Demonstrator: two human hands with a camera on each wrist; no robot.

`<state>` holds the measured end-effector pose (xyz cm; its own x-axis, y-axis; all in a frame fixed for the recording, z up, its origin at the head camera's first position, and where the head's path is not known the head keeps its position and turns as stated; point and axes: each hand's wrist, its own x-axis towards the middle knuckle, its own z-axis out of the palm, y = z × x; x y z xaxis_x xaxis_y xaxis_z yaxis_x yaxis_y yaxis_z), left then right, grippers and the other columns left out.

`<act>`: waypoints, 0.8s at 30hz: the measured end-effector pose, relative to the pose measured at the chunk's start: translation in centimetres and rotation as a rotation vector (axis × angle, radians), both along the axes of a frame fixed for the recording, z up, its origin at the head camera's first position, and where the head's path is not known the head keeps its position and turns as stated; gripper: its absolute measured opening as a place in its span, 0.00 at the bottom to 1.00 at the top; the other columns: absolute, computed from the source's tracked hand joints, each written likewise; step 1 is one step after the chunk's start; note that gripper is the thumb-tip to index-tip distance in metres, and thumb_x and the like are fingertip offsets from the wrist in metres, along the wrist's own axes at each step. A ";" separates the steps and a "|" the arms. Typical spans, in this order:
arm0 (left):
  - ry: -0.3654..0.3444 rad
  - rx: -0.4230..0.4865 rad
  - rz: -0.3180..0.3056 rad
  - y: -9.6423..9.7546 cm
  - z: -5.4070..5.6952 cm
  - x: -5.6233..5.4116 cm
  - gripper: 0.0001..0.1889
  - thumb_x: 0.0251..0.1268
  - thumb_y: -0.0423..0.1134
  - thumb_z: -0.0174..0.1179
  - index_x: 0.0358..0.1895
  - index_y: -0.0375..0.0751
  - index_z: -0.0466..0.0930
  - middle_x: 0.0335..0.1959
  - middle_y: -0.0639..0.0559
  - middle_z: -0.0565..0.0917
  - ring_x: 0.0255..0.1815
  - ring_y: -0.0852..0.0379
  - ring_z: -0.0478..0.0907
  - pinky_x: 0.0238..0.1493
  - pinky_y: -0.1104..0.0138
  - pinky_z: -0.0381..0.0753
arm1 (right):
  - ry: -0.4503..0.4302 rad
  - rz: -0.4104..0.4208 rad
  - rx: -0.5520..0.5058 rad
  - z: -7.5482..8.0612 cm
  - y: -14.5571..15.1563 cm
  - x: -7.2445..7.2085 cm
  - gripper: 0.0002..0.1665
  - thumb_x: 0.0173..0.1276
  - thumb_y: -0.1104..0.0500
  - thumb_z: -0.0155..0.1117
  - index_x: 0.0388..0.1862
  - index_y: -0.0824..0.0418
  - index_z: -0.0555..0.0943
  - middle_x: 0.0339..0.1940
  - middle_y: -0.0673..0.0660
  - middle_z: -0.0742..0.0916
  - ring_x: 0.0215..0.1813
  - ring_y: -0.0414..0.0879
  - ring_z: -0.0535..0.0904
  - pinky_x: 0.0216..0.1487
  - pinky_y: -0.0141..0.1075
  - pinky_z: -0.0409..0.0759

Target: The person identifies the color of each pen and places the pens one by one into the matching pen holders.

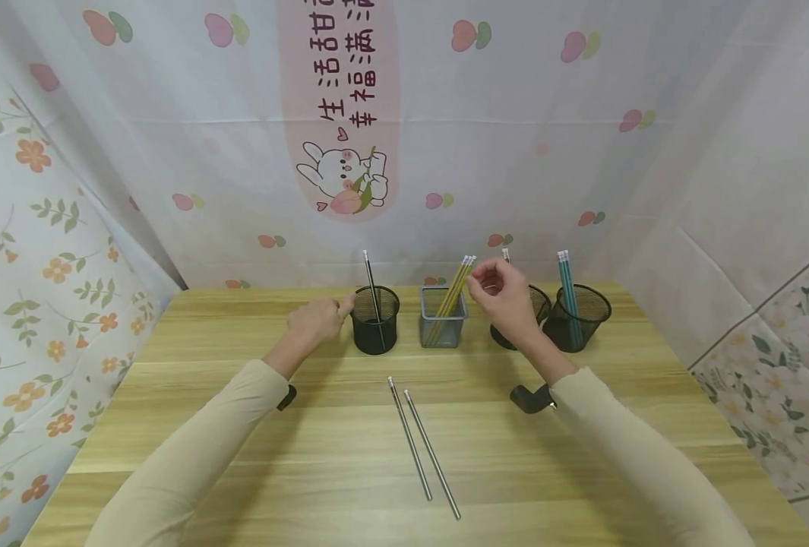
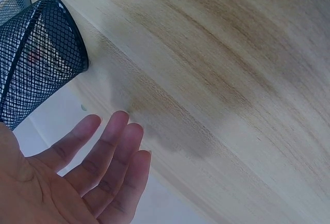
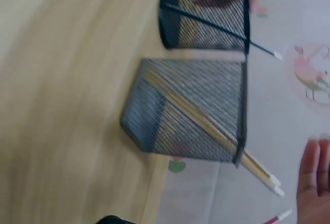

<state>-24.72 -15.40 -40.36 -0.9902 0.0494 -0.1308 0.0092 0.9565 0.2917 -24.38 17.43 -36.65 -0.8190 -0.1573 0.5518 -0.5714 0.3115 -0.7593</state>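
My left hand (image 1: 317,319) is beside a round black mesh pencil cup (image 1: 374,340), fingertips close to its rim. A single dark pencil (image 1: 368,267) leans inside that cup. In the left wrist view the left fingers (image 2: 111,157) are loosely extended and hold nothing. My right hand (image 1: 503,295) hovers just right of a grey square mesh cup (image 1: 440,336) with several yellow pencils (image 1: 459,277) in it. Its fingers are bent in the head view, but the right wrist view shows the fingertips (image 3: 310,164) relaxed, apart from the pencils, with nothing between them.
Partly behind the right hand stands another black mesh cup (image 1: 539,302) with a pencil. Farther right, a black cup (image 1: 592,319) holds teal pencils (image 1: 565,279). Two silver-grey pencils, one left (image 1: 410,440) and one right (image 1: 432,455), lie on the table. A patterned curtain (image 1: 240,182) hangs behind.
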 end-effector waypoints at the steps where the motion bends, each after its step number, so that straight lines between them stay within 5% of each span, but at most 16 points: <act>1: -0.001 0.003 0.001 0.0 0.0 0.0 0.48 0.77 0.69 0.16 0.68 0.39 0.77 0.57 0.31 0.80 0.42 0.36 0.80 0.41 0.42 0.76 | -0.008 0.014 0.026 -0.4 -0.1 0.2 0.05 0.71 0.71 0.66 0.42 0.72 0.78 0.37 0.64 0.82 0.37 0.50 0.79 0.36 0.28 0.76; 11: 0.008 0.002 -0.003 -0.1 0.1 0.0 0.47 0.77 0.70 0.17 0.67 0.39 0.78 0.55 0.32 0.81 0.40 0.38 0.80 0.39 0.44 0.77 | -0.159 0.175 0.284 -2.4 -1.6 3.1 0.07 0.68 0.68 0.70 0.38 0.62 0.79 0.32 0.52 0.83 0.35 0.45 0.81 0.37 0.36 0.81; 18: 0.014 -0.012 0.006 -0.1 0.1 0.0 0.46 0.78 0.69 0.19 0.63 0.40 0.81 0.48 0.34 0.82 0.36 0.41 0.78 0.33 0.48 0.76 | -0.285 0.343 0.513 -3.6 -3.1 4.8 0.07 0.66 0.68 0.71 0.37 0.64 0.79 0.30 0.49 0.83 0.33 0.40 0.80 0.37 0.34 0.81; 24: 0.014 -0.008 -0.004 0.0 0.2 0.0 0.46 0.79 0.68 0.19 0.63 0.39 0.80 0.51 0.33 0.82 0.39 0.40 0.79 0.36 0.46 0.77 | -0.315 0.393 0.572 -4.7 -4.5 6.0 0.08 0.64 0.67 0.72 0.36 0.64 0.79 0.30 0.48 0.82 0.34 0.39 0.78 0.36 0.33 0.80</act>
